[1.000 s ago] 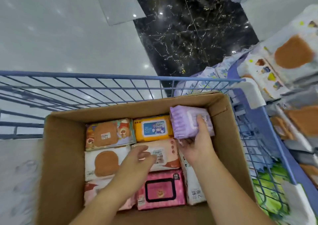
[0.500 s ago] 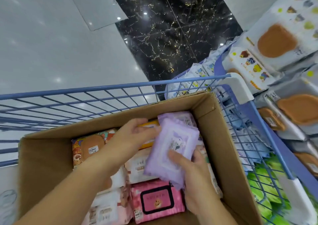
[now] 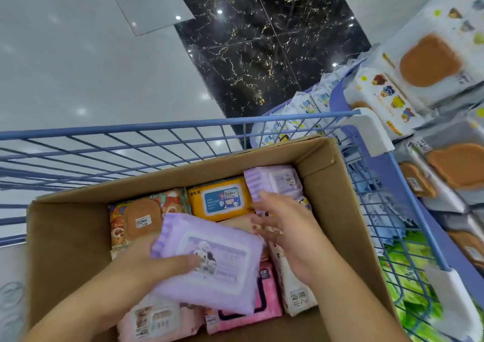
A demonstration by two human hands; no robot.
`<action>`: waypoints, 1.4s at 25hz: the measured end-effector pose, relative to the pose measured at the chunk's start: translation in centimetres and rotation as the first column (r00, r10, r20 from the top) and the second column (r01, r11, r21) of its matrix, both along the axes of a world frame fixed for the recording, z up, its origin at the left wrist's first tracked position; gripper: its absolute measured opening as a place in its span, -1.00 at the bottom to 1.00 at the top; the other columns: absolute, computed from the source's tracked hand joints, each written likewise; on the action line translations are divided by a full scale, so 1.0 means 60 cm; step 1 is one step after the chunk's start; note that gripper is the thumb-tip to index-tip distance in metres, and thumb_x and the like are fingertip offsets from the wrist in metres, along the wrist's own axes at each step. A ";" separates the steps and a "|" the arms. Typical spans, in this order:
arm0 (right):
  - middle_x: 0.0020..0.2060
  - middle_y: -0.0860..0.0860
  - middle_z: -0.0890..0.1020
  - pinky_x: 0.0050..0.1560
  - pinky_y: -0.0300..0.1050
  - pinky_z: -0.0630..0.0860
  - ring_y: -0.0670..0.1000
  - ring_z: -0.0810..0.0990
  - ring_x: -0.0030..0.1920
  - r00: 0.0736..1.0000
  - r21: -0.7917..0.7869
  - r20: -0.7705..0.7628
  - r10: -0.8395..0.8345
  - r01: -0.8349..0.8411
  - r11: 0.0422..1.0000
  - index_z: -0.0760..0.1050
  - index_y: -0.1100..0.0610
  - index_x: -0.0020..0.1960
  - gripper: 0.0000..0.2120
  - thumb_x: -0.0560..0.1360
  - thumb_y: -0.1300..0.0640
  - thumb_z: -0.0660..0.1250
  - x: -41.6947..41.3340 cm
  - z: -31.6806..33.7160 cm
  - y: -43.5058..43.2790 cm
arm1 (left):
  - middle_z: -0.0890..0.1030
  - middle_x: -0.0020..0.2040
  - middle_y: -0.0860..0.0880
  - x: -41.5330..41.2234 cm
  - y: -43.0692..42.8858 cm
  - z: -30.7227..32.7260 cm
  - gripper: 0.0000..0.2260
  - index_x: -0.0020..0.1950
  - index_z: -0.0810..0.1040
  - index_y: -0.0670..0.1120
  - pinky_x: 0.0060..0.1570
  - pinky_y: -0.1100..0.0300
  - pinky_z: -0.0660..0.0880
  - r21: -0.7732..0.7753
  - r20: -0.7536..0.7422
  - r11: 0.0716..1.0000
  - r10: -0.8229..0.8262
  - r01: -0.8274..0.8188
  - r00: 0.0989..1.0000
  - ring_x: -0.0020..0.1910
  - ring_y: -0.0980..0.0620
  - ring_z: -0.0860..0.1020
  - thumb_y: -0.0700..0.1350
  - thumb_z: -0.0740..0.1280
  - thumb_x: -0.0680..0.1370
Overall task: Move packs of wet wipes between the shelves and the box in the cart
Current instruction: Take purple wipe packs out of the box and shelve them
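Purple pack (image 3: 225, 276) of wet wipes: lifted clear of the layer below, tilted, over the middle of the cardboard box (image 3: 262, 155). Ribbed end points to the box's left wall.

Left hand (image 3: 146, 265) grips that end, thumb flat across the printed top; its other fingers are under the pack, out of sight.

Right hand (image 3: 290, 234) holds nothing, fingers spread wide and loose, palm over the right-hand column of packs. One fingertip is at the edge of a second purple pack (image 3: 275, 182); contact cannot be told.

Second purple pack sits in the box's far right corner, close to both walls. Orange pack (image 3: 220, 197) is just beside it along the far wall, and a brown bear pack (image 3: 141, 216) comes next to the left. Pink pack (image 3: 264, 302) lies by the near edge, partly under the lifted one. White pack (image 3: 296, 297) stands on edge beside it, towards the right wall.

Open room: a broad strip of bare cardboard runs along the left wall. Right wall is packed tight.

Box sits inside the blue wire cart (image 3: 157, 129). Shelves (image 3: 432, 64) of packs stand close along the cart's right side.
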State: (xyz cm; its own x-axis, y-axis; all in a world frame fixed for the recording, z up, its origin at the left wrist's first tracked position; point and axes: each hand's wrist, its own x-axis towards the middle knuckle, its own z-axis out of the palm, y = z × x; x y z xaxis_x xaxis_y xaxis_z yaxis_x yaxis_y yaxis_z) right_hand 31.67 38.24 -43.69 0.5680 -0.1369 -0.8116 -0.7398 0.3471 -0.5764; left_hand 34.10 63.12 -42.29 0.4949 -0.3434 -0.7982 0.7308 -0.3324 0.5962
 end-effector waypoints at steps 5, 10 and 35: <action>0.29 0.28 0.53 0.30 0.06 0.49 0.23 0.53 0.33 0.727 0.405 -0.431 -0.534 0.685 0.606 0.40 0.31 0.41 -0.36 0.55 -0.14 0.38 0.040 -0.087 0.024 | 0.71 0.07 -0.28 -0.024 0.054 -0.006 0.00 0.16 0.67 -0.23 0.07 -0.22 0.62 -0.052 -0.074 0.893 0.442 -0.446 0.894 -0.01 -0.28 0.71 0.13 0.73 -0.22; 0.37 0.07 0.55 0.41 -0.12 0.37 0.05 0.43 0.41 0.470 0.298 -0.286 -0.835 0.872 0.389 0.38 0.07 0.48 -0.53 0.63 -0.07 0.29 0.095 -0.136 0.061 | 0.76 -0.16 -0.12 -0.043 0.090 -0.007 0.01 0.07 0.65 -0.15 0.11 -0.17 0.54 0.135 0.038 0.906 0.400 -0.401 0.916 -0.05 -0.24 0.68 0.30 0.64 -0.29; 0.07 -0.04 0.48 0.16 0.03 0.50 0.06 0.51 0.16 0.984 -0.709 -0.171 0.051 -0.159 0.687 0.45 0.16 0.28 -0.29 0.28 -0.18 0.55 -0.112 -0.076 0.132 | 0.74 -0.04 -0.22 -0.072 0.180 0.015 0.00 0.04 0.66 -0.24 0.17 -0.25 0.56 0.108 0.138 0.759 0.629 -0.642 0.765 -0.01 -0.32 0.69 0.24 0.68 -0.29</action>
